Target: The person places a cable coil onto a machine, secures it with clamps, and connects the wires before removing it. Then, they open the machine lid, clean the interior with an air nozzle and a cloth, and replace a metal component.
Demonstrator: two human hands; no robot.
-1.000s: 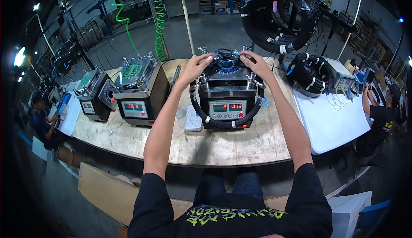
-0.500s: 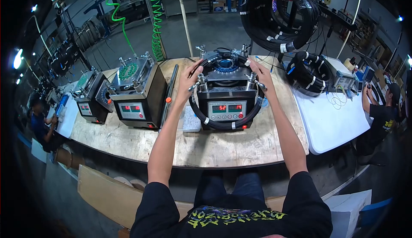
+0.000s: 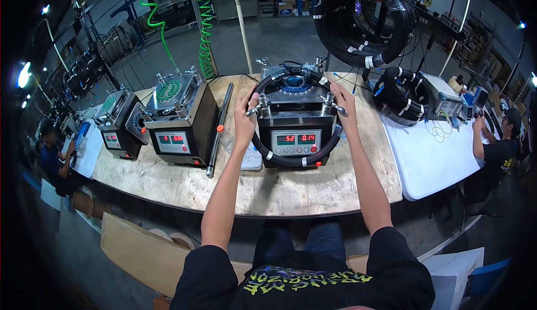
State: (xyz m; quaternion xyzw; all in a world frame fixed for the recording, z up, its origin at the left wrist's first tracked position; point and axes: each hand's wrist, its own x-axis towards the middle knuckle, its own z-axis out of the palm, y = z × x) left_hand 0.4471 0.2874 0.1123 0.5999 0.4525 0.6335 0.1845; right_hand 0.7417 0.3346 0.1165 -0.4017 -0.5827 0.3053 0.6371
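Note:
A coil of black cable [image 3: 263, 147], bound with white ties, hangs as a large loop around the front and top of a polishing machine [image 3: 286, 121]. Its red digits glow on the front panel, and blue pieces ring the round plate [image 3: 293, 82] on top. My left hand [image 3: 244, 112] curls about the left side of the coil, beside a clamp handle. On the opposite side my right hand [image 3: 344, 106] has its fingers around the coil near the right clamp. The inner fingers of both hands are partly hidden.
Two similar machines [image 3: 179, 121] [image 3: 118, 122] stand to the left, with a metal bar [image 3: 219, 134] beside the nearer one. More cable coils [image 3: 404, 95] lie at right and hang above. A white table [image 3: 433, 162] adjoins the wooden bench [image 3: 313, 198]. People work at both sides.
Both my hands have slid slightly down along the sides of the coil, toward me. My left forearm has shifted right. The coil has barely moved.

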